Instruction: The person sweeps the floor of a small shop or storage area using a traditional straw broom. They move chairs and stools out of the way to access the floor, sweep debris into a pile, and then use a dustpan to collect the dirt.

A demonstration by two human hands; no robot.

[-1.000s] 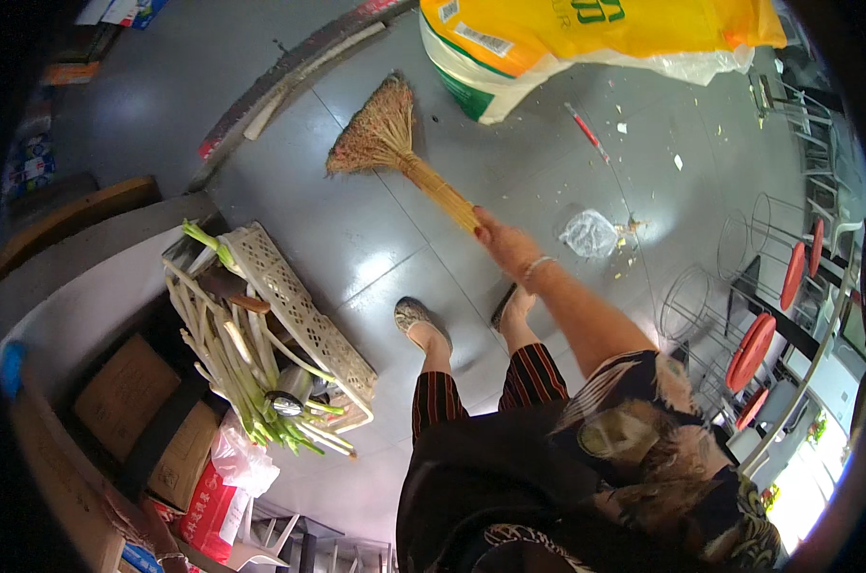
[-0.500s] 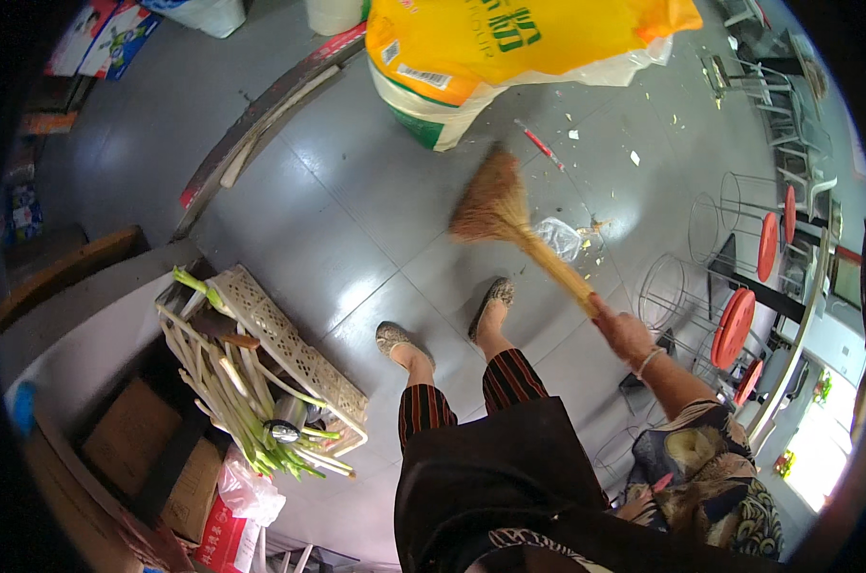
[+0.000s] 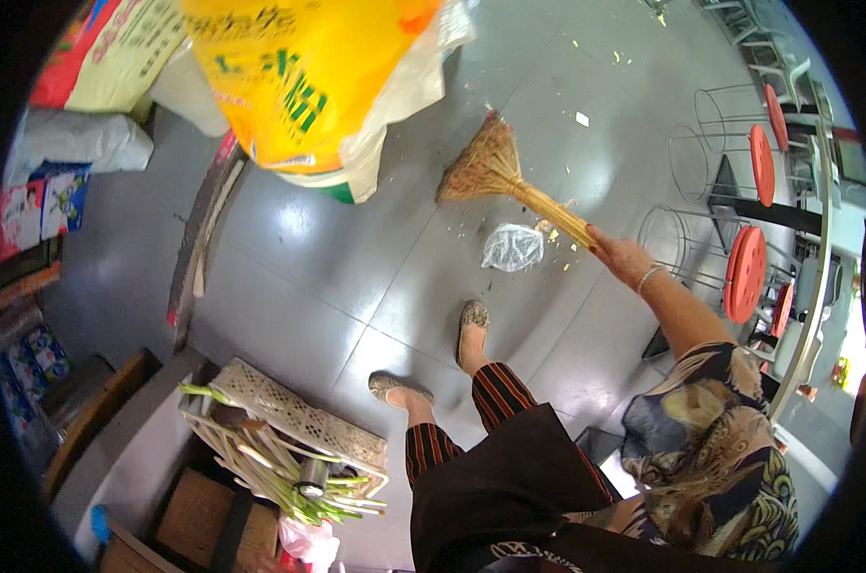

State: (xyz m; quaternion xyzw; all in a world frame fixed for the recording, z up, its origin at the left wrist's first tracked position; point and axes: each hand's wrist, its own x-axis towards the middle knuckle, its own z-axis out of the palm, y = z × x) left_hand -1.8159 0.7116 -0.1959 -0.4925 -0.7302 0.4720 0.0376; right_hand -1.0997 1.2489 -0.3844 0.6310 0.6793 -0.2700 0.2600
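Note:
My right hand [image 3: 616, 254] is closed around the handle of a straw broom [image 3: 495, 170], arm stretched out to the right. The broom's fan-shaped head rests on the grey tiled floor just below a big yellow sack [image 3: 304, 81]. A crumpled clear plastic bag [image 3: 512, 246] lies on the floor right under the handle, with small scraps scattered around it. My feet in patterned flat shoes [image 3: 471, 320] stand a step behind it. My left hand is not in view.
A white lattice crate [image 3: 295, 420] with green onions [image 3: 299, 482] sits at lower left. Red-topped wire stools [image 3: 743, 272] stand along the right. Long boards [image 3: 199, 239] lie on the floor at left, with printed sacks and boxes [image 3: 42, 205] behind.
The broom has swept from the left across to the right and then forward, its head now up by the yellow sack. The view has tilted so the sack fills more of the top.

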